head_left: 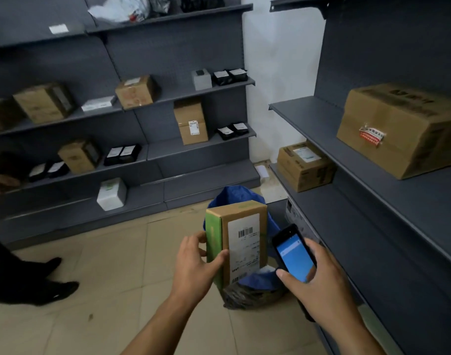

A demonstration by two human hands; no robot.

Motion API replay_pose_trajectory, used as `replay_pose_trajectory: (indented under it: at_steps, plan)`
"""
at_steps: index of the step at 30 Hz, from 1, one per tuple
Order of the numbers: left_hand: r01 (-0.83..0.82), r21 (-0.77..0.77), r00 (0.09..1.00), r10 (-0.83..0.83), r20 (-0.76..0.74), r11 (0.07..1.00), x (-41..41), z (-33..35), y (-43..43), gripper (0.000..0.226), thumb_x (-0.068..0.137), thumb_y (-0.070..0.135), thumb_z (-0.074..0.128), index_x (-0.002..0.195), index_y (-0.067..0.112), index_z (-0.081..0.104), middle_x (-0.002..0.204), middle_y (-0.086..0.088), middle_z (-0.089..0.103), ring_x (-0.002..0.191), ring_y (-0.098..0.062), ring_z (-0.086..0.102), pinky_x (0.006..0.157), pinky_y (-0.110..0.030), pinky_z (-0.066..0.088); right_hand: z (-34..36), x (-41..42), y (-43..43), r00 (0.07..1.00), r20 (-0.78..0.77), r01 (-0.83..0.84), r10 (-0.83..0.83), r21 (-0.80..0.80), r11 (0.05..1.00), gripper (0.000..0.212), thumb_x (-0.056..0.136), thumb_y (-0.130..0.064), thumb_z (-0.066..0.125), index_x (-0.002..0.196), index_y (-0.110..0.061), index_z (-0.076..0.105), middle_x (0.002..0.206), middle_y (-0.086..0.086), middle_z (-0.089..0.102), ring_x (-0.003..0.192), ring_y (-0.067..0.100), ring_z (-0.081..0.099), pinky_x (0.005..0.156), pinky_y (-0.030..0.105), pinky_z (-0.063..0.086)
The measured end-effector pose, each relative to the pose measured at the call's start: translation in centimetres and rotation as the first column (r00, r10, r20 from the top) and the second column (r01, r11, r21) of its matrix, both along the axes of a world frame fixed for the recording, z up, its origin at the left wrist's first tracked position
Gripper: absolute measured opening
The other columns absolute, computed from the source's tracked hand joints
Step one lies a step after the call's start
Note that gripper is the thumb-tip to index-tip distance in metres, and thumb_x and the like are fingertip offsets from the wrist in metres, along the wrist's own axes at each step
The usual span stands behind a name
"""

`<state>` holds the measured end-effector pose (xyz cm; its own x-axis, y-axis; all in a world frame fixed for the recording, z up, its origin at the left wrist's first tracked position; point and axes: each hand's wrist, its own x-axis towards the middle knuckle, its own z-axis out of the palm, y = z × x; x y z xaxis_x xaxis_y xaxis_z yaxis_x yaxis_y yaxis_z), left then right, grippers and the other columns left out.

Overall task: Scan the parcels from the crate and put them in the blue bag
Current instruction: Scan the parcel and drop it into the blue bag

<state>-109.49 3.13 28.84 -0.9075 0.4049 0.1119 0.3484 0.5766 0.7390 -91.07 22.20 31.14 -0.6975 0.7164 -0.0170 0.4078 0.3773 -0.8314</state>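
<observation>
Upright, parcel (241, 242) in left hand (196, 270) — phone (295, 254) in right hand (324, 285).

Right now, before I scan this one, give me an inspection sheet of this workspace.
surface: beige tiled floor.
job's things: labelled parcel, barcode facing the camera; blue bag open behind it; phone screen lit; crate not seen.
clutter: grey sack by the bag; paper slip on the floor.
fingers: left hand grips the parcel; right hand holds the phone.
cables: nothing seen.
surroundings: grey shelves with boxes; another person's shoes at left.
</observation>
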Motion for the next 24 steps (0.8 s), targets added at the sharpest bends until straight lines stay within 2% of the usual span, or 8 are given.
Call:
replay_pose_trajectory:
  at_steps: [3,7,12,16,19,22,24]
  plan:
    - [-0.039,-0.001,0.999,0.039,-0.003,0.999,-1.2,-0.4,0.5,0.063,0.075,0.06,0.076,0.129,0.038,0.052,0.114,0.025,0.048,0.093,-0.001,0.058,0.062,-0.012,0.044,-0.3,-1.8,1.5,1.0,-0.012,-0.017,0.016,-0.022,1.0,0.089,0.065,-0.046,0.087,0.141,-0.032,0.041,0.121,-0.008,0.049,0.104,0.01,0.051,0.074,0.023,0.044]
    - [-0.093,-0.005,0.995,0.093,-0.022,0.996,-4.1,-1.0,0.8,0.062,0.076,0.055,0.079,0.129,0.033,0.055,0.113,0.024,0.048,0.091,-0.003,0.058,0.063,-0.014,0.043,-0.5,-4.9,3.0,0.999,-0.031,-0.045,0.044,-0.034,0.998,0.091,0.065,-0.047,0.085,0.142,-0.033,0.04,0.124,-0.01,0.049,0.107,0.01,0.052,0.08,0.027,0.047]
    - [-0.096,-0.015,0.995,0.095,-0.037,0.995,-8.7,-2.2,1.2,0.063,0.078,0.055,0.077,0.132,0.03,0.057,0.114,0.021,0.053,0.093,-0.002,0.058,0.065,-0.014,0.042,-1.5,-9.7,3.9,0.998,-0.014,-0.056,0.055,-0.026,0.998,0.089,0.067,-0.048,0.084,0.143,-0.033,0.039,0.128,-0.008,0.049,0.107,0.009,0.049,0.079,0.025,0.044]
    - [-0.042,-0.049,0.999,0.042,-0.012,0.998,-14.3,-4.1,2.1,0.066,0.08,0.056,0.074,0.137,0.029,0.056,0.121,0.014,0.062,0.092,-0.002,0.057,0.064,-0.017,0.042,-2.4,-13.8,4.4,1.0,0.018,-0.024,0.024,-0.009,1.0,0.086,0.068,-0.048,0.084,0.14,-0.036,0.041,0.118,-0.014,0.047,0.104,0.006,0.047,0.077,0.023,0.043]
    - [0.001,-0.068,1.0,0.001,0.029,0.998,-19.7,-5.4,3.4,0.065,0.08,0.055,0.077,0.136,0.03,0.056,0.122,0.013,0.065,0.093,-0.003,0.056,0.063,-0.016,0.039,-3.1,-17.2,5.2,0.999,0.034,0.029,-0.028,-0.016,0.999,0.083,0.068,-0.049,0.083,0.139,-0.036,0.042,0.121,-0.016,0.048,0.107,0.006,0.049,0.083,0.028,0.047]
    - [0.057,-0.078,0.997,-0.053,0.056,0.995,-25.1,-6.7,4.9,0.065,0.078,0.058,0.076,0.134,0.031,0.055,0.119,0.014,0.064,0.093,-0.003,0.056,0.062,-0.016,0.039,-3.3,-20.7,5.6,0.993,0.074,0.093,-0.095,0.029,0.995,0.086,0.068,-0.054,0.081,0.14,-0.037,0.039,0.121,-0.018,0.044,0.105,0.002,0.044,0.081,0.025,0.042]
    - [0.096,-0.093,0.993,-0.089,0.077,0.991,-28.5,-7.7,5.7,0.065,0.079,0.058,0.075,0.133,0.028,0.056,0.119,0.012,0.064,0.091,-0.002,0.057,0.062,-0.017,0.039,-3.6,-22.9,5.8,0.988,0.081,0.127,-0.132,0.063,0.99,0.083,0.066,-0.055,0.081,0.138,-0.037,0.042,0.123,-0.017,0.047,0.102,0.001,0.05,0.08,0.024,0.046]
